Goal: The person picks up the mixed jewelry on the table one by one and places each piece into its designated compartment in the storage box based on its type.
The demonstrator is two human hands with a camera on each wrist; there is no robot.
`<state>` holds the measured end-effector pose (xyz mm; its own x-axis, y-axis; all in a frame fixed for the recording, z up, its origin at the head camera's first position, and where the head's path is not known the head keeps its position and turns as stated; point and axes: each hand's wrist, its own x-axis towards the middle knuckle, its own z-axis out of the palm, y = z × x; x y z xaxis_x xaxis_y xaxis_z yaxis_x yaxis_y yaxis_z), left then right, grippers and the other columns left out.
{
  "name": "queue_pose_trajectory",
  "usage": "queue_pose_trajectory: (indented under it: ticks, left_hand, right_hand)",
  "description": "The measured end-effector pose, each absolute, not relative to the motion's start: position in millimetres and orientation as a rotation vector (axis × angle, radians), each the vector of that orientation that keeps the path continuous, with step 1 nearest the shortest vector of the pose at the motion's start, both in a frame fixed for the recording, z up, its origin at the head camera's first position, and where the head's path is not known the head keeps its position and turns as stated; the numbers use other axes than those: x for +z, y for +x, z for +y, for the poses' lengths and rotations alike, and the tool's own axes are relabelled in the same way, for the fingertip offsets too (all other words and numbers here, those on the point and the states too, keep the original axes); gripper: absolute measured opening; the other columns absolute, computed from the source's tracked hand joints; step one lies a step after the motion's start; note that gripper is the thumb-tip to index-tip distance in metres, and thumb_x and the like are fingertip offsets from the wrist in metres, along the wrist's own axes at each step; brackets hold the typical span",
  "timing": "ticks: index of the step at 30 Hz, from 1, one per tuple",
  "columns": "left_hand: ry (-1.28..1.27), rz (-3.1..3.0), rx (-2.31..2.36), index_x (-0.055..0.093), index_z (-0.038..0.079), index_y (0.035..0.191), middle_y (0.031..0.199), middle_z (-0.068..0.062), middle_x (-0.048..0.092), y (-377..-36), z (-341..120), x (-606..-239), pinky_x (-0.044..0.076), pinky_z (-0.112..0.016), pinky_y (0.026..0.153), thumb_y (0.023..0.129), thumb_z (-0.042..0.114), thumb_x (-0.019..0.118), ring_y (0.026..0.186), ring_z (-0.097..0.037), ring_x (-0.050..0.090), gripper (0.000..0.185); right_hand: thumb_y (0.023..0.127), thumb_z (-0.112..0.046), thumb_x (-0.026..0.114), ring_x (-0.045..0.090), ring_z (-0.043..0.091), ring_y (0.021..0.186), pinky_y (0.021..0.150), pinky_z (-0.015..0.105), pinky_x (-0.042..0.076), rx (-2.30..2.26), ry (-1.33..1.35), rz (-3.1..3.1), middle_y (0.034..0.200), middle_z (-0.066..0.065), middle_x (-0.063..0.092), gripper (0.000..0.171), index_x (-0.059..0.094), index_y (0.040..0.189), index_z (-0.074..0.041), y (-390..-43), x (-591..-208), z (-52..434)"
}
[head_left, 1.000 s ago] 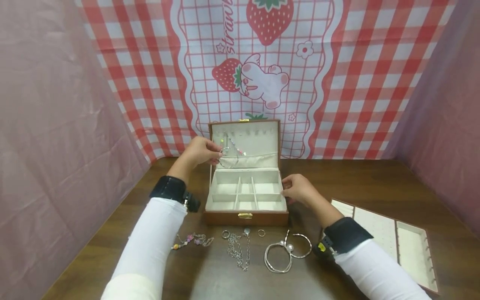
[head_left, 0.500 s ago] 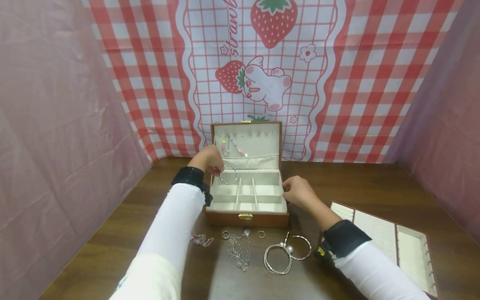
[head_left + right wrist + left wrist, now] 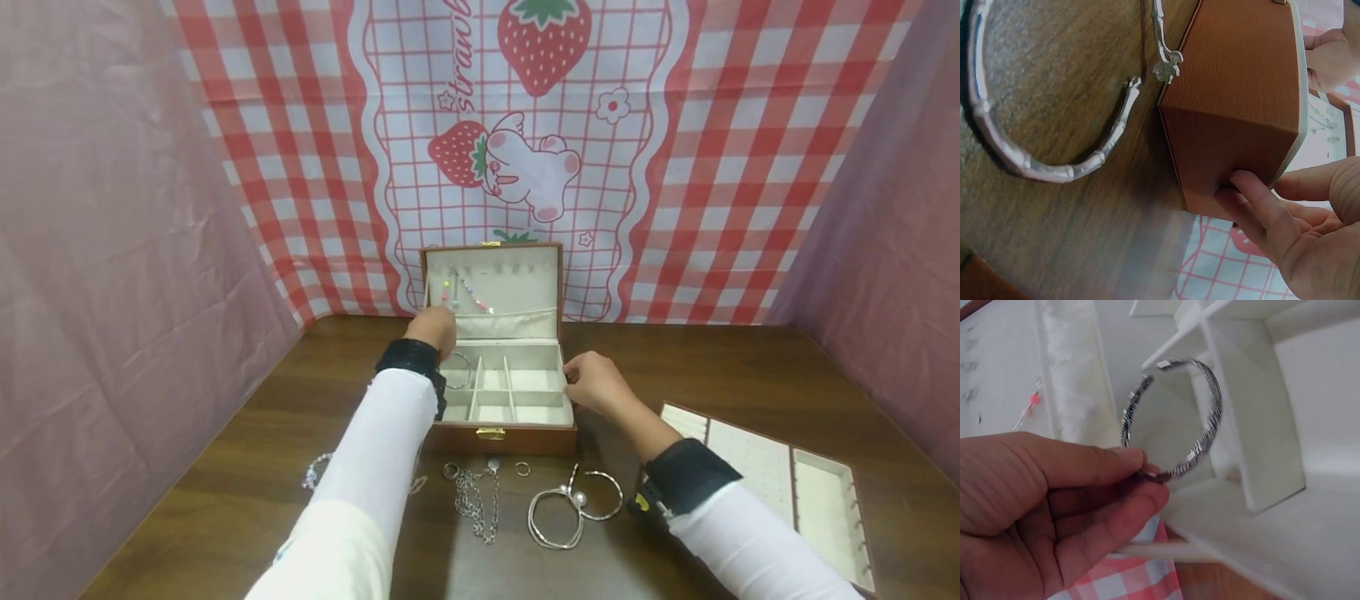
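A brown jewellery box [image 3: 491,438] stands open on the table, with white compartments and a lid holding a beaded chain [image 3: 468,293]. My left hand [image 3: 433,329] reaches into its back-left compartment. Thumb and forefinger of that left hand [image 3: 1054,506] pinch a thin silver bangle [image 3: 1172,419] just above the dividers; the bangle [image 3: 457,371] shows beside my wrist. My right hand [image 3: 592,383] rests against the box's right side. Up close, a fingertip of the right hand [image 3: 1297,231] presses on the box's brown wall [image 3: 1235,106].
In front of the box lie a silver chain [image 3: 476,500], two small rings [image 3: 450,469], two larger bangles [image 3: 558,517] and a beaded necklace [image 3: 318,471]. A white-lined tray insert [image 3: 787,483] lies at the right. Strawberry cloth hangs behind.
My left hand has come down from the lid pocket to the back-left compartment with the bangle. Its forearm swung right, uncovering the beaded necklace. The right hand stayed put.
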<state>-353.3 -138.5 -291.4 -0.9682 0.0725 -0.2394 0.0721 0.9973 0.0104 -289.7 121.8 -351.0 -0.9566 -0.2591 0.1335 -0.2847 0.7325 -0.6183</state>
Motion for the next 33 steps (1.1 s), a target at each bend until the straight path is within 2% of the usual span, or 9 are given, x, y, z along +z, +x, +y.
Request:
queue_pose_trajectory:
  ticks: [4, 7, 10, 16, 19, 22, 27, 30, 33]
  left_hand:
    - [0.070, 2.991, 0.033, 0.068, -0.001, 0.107, 0.122, -0.016, 0.062, -349, -131, -302, 0.051, -0.042, 0.091, 0.084, -0.002, 0.063, 0.108, -0.030, 0.058, 0.024]
    - [0.021, 3.009, 0.069, 0.067, -0.001, 0.112, 0.125, -0.016, 0.062, -349, -130, -311, 0.050, -0.044, 0.091, 0.086, 0.000, 0.060, 0.111, -0.031, 0.058, 0.027]
    - [-0.003, 3.011, 0.070, 0.068, 0.000, 0.110, 0.123, -0.016, 0.062, -351, -130, -318, 0.051, -0.045, 0.088, 0.085, 0.002, 0.063, 0.109, -0.030, 0.059, 0.025]
    - [0.015, 3.027, 0.082, 0.069, 0.000, 0.102, 0.117, -0.017, 0.064, -353, -131, -324, 0.053, -0.045, 0.083, 0.075, 0.000, 0.075, 0.103, -0.031, 0.060, 0.028]
    - [0.037, 3.001, 0.070, 0.068, -0.001, 0.103, 0.116, -0.017, 0.063, -355, -131, -324, 0.053, -0.041, 0.085, 0.077, -0.001, 0.072, 0.100, -0.029, 0.059, 0.027]
    - [0.082, 2.959, 0.022, 0.067, -0.002, 0.103, 0.113, -0.016, 0.062, -358, -132, -323, 0.052, -0.036, 0.083, 0.079, -0.002, 0.068, 0.095, -0.026, 0.056, 0.024]
    - [0.193, 2.912, -0.084, 0.067, -0.002, 0.088, 0.100, -0.015, 0.063, -362, -132, -312, 0.051, -0.027, 0.064, 0.076, -0.003, 0.068, 0.079, -0.023, 0.057, 0.012]
    - [0.220, 2.907, -0.039, 0.069, 0.002, 0.078, 0.087, -0.013, 0.065, -363, -132, -305, 0.049, -0.023, 0.055, 0.076, -0.001, 0.068, 0.066, -0.019, 0.059, 0.004]
    - [0.238, 2.903, 0.171, 0.073, 0.003, 0.079, 0.073, -0.008, 0.066, -357, -133, -297, 0.051, -0.022, 0.051, 0.079, -0.001, 0.064, 0.057, -0.015, 0.060, 0.010]
  right_hand:
    - [0.079, 0.003, 0.064, 0.066, 0.027, 0.080, 0.062, 0.031, 0.057, 1.032, 0.467, -2.886, 0.090, 0.020, 0.071, 0.031, 0.066, 0.108, 0.014, -289, -351, 123]
    - [0.079, 0.003, 0.063, 0.066, 0.027, 0.079, 0.062, 0.032, 0.057, 1.009, 0.476, -2.892, 0.090, 0.020, 0.071, 0.031, 0.066, 0.108, 0.014, -289, -352, 122]
    - [0.079, 0.002, 0.064, 0.066, 0.028, 0.081, 0.066, 0.033, 0.056, 0.957, 0.480, -2.897, 0.090, 0.019, 0.071, 0.031, 0.066, 0.108, 0.013, -289, -352, 122]
    - [0.078, 0.003, 0.062, 0.065, 0.027, 0.080, 0.064, 0.033, 0.056, 0.918, 0.477, -2.896, 0.089, 0.018, 0.071, 0.031, 0.068, 0.107, 0.012, -288, -351, 122]
    - [0.078, 0.003, 0.061, 0.064, 0.026, 0.077, 0.060, 0.032, 0.055, 0.922, 0.481, -2.896, 0.086, 0.016, 0.071, 0.030, 0.068, 0.106, 0.011, -288, -351, 121]
    - [0.077, 0.003, 0.061, 0.062, 0.026, 0.077, 0.064, 0.035, 0.054, 0.891, 0.496, -2.891, 0.085, 0.015, 0.071, 0.030, 0.069, 0.105, 0.011, -287, -350, 121]
    - [0.075, 0.002, 0.060, 0.063, 0.030, 0.085, 0.076, 0.045, 0.053, 0.814, 0.543, -2.876, 0.094, 0.019, 0.071, 0.031, 0.069, 0.104, 0.011, -287, -350, 120]
    - [0.076, 0.002, 0.060, 0.064, 0.033, 0.091, 0.081, 0.047, 0.052, 0.802, 0.545, -2.878, 0.099, 0.021, 0.070, 0.032, 0.069, 0.105, 0.011, -287, -350, 121]
    - [0.076, 0.001, 0.060, 0.064, 0.033, 0.093, 0.082, 0.048, 0.052, 0.807, 0.548, -2.876, 0.101, 0.022, 0.070, 0.032, 0.069, 0.106, 0.011, -288, -351, 121]
